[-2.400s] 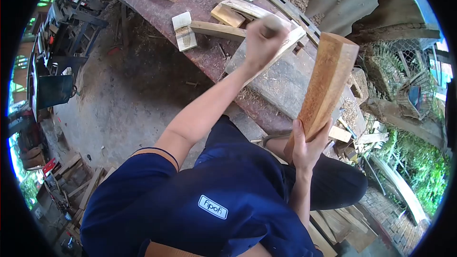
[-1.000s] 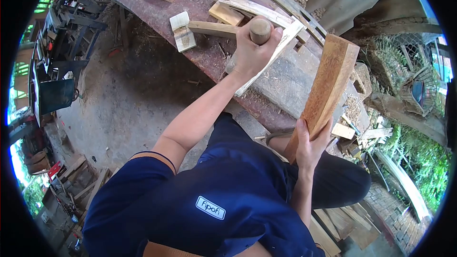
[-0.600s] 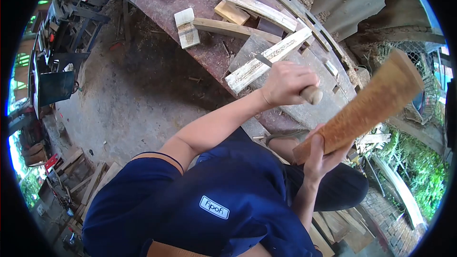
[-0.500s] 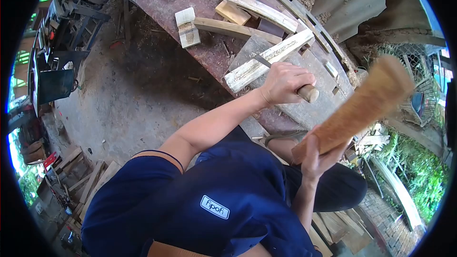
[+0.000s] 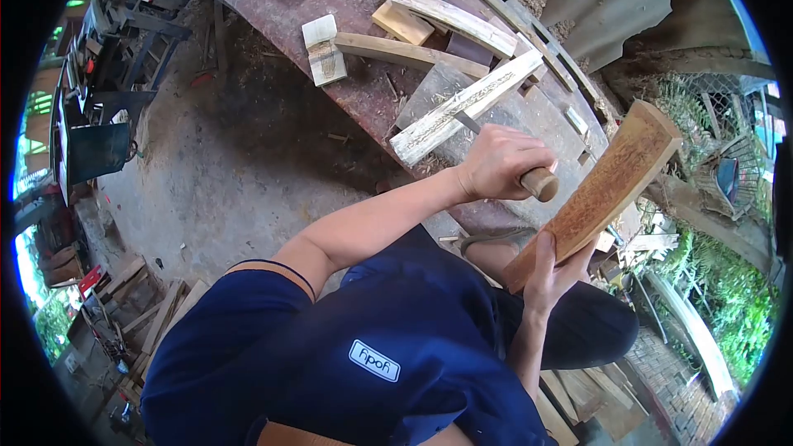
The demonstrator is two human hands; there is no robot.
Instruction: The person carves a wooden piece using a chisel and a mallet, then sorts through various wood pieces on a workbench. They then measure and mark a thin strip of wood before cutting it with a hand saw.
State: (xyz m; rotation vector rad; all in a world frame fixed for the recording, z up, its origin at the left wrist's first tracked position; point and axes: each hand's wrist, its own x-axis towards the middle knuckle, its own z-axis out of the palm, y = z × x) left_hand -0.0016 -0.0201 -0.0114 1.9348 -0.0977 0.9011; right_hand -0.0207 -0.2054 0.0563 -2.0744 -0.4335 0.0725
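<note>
My left hand (image 5: 505, 161) is closed around the round wooden handle of a chisel (image 5: 540, 184). Its metal blade slants down to the pale wooden strip (image 5: 421, 139), whose top face is rough with chips and cut marks along the middle. The fingers of my right hand (image 5: 555, 277) wrap the narrow lower end of a wooden mallet (image 5: 624, 169). The mallet's broad end is raised to the right of the chisel handle, apart from it. Beneath the strip lies a flat grey board (image 5: 537, 149).
The reddish bench (image 5: 363, 107) bears a short pale block (image 5: 324, 49), a long brown strip (image 5: 396, 49), a curved pale piece (image 5: 458, 21) and a yellowish block (image 5: 402, 23). A person's foot (image 5: 491, 253) shows near its front edge. Corrugated sheeting (image 5: 611, 0) stands behind.
The mallet has swung slightly left and down, nearer the chisel handle, and looks sharper now. The chisel tip has shifted right and down along the strip, with my left hand slightly lower.
</note>
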